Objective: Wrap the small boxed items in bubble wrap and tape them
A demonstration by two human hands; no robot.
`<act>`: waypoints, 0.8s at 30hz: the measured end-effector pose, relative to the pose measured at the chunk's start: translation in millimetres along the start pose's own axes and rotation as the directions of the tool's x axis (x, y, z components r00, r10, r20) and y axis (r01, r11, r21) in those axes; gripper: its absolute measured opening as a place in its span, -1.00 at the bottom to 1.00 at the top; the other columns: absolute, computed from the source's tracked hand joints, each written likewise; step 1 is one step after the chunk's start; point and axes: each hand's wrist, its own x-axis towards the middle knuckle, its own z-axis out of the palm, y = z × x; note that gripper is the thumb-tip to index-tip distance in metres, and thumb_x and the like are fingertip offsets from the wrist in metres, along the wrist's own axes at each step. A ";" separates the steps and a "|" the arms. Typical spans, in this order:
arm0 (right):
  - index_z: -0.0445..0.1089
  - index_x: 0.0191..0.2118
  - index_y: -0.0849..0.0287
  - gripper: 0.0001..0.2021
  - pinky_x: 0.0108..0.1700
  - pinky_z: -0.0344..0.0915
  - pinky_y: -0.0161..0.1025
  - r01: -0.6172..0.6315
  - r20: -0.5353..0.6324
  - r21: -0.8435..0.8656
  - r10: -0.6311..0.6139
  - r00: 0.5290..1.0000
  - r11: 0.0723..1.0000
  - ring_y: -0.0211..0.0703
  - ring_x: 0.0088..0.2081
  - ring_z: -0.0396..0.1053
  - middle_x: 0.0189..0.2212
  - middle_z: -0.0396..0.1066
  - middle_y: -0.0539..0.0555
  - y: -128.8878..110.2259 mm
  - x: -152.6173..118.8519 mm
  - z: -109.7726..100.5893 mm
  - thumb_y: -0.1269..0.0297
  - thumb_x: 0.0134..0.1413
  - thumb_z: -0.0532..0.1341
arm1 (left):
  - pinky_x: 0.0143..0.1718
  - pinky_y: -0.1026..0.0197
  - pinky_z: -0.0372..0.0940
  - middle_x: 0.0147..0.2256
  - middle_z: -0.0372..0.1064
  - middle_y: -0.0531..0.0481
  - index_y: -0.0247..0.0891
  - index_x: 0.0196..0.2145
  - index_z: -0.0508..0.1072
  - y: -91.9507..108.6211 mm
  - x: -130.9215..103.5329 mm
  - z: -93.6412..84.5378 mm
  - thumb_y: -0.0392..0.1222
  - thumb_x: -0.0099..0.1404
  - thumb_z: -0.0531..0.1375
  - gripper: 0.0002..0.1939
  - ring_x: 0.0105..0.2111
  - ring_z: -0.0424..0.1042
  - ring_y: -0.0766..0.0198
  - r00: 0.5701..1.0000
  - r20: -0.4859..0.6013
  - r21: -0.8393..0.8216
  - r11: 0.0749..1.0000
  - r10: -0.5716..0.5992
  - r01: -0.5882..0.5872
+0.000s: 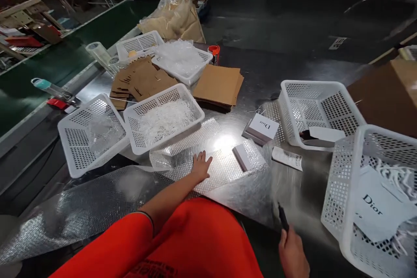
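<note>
My left hand (pixel 200 167) lies flat with spread fingers on a sheet of clear bubble wrap (pixel 182 163) on the shiny metal table. My right hand (pixel 293 252) is closed round a slim black cutter (pixel 282 216), its tip pointing away from me near the table's front edge. Its blade is too small to make out clearly. On the bubble wrap, right of my left hand, a small white-and-grey box (pixel 243 157) sits partly covered by the film. Just beyond it stands a white box marked Dior (pixel 263 126). A printed slip (pixel 287 158) lies to the right.
White baskets with shredded filler (pixel 130 134) and clear plastic (pixel 70 147) stand left. Brown cardboard sheets (pixel 216 84) and an orange tape roll (pixel 214 51) lie behind. At right are a basket (pixel 289 108) and another (pixel 348 208) with Dior bags. Bubble wrap (pixel 107 200) trails off the front left.
</note>
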 end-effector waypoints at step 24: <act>0.39 0.02 0.26 -0.64 0.06 0.14 -0.10 0.531 0.119 -0.211 -0.517 0.848 0.821 0.01 0.15 0.25 0.16 0.33 0.26 -205.9 132.4 -21.3 0.57 0.19 0.02 | -0.13 0.04 0.31 -0.26 0.50 -0.14 -0.37 -0.30 0.48 -124.8 -68.3 -27.0 -0.40 0.29 0.13 -0.88 -0.19 0.48 0.07 0.974 -0.020 -0.036 0.974 -0.225 0.224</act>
